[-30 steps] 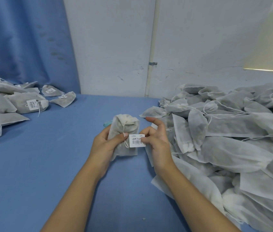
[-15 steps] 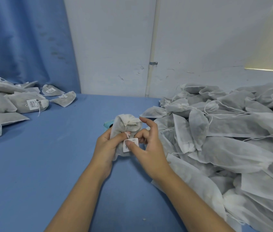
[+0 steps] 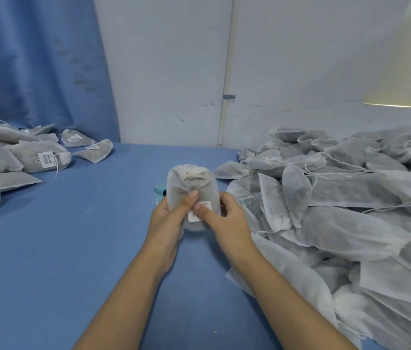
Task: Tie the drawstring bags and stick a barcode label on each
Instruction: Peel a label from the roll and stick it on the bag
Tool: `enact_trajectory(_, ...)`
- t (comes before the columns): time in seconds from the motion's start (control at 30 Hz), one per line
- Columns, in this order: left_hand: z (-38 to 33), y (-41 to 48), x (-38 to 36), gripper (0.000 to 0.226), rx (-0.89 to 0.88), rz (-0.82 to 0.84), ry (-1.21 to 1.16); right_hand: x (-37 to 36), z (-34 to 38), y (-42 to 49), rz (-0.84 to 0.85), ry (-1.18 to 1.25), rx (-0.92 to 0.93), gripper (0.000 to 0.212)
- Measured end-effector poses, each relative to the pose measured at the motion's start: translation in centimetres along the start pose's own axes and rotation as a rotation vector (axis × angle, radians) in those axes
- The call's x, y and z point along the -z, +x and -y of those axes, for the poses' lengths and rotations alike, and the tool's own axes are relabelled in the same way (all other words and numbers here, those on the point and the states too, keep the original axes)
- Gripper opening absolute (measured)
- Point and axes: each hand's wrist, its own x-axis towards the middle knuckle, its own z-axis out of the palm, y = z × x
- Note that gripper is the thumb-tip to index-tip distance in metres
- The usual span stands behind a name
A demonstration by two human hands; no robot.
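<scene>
Finished labelled bags [image 3: 45,157] sit far left. At centre, your left hand [image 3: 165,219] grips the tied bag [image 3: 191,181]. Your right hand [image 3: 228,223] pinches the barcode label [image 3: 192,218] against it, apparently flat. Unlabelled bags [image 3: 338,198] are heaped on the right.

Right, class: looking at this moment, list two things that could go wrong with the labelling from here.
1. The barcode label is pressed onto the soft, wrinkled drawstring bag held between the left hand and right hand, so it may crease or sit crooked.
2. The unlabelled pile lies close on the right; the finished bag could get mixed in.
</scene>
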Motion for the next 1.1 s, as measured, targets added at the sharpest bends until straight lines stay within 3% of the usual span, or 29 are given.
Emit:
enact_trajectory(0.1,0.4,-0.1,0.0,0.039,-0.017,0.063,0.04,0.4,0.4,0.3,-0.088,0.165,-0.026,0.026)
enact_trajectory(0.27,0.6,-0.2,0.0,0.034,0.064,0.073,-0.011,0.4,0.1,0.4,-0.065,0.304,-0.101,0.036)
enact_trajectory(0.5,0.0,-0.2,0.2,0.033,0.09,0.065,-0.043,0.3,0.0,0.6,-0.114,0.372,-0.114,0.017)
enact_trajectory(0.63,-0.8,0.0,0.7,0.017,-0.045,0.048,0.343,0.1,0.0,0.5,-0.146,0.361,-0.136,0.013)
enact_trajectory(0.73,-1.6,0.3,1.3,0.029,-0.081,0.031,0.53,-0.1,0.1,0.5,-0.126,0.354,-0.163,0.015)
enact_trajectory(0.8,-2.8,0.8,1.7,0.026,-0.123,-0.144,0.37,-0.1,0.3,0.5,-0.141,0.354,-0.201,0.019)
enact_trajectory(0.87,-4.3,1.6,2.5,0.015,-0.201,-0.217,-0.034,0.0,0.2,0.6,-0.165,0.325,-0.24,0.018)
enact_trajectory(0.9,-4.8,1.9,2.9,0.036,-0.232,-0.201,-0.173,0.2,0.0,0.7,-0.164,0.313,-0.251,0.016)
enact_trajectory(0.97,-5.4,2.1,4.0,0.092,-0.211,-0.16,-0.216,0.4,-0.2,0.7,-0.15,0.301,-0.257,0.012)
enact_trajectory(1.0,-5.4,2.0,4.1,0.099,-0.181,-0.144,-0.175,0.3,-0.3,0.7,-0.145,0.287,-0.253,0.009)
enact_trajectory(1.03,-5.1,1.8,4.0,0.091,-0.147,-0.122,-0.128,0.3,-0.3,0.7,-0.14,0.257,-0.24,0.006)
enact_trajectory(1.1,-4.5,1.4,3.3,0.039,-0.089,-0.087,-0.003,0.2,-0.4,0.7,-0.133,0.128,-0.178,0.009)
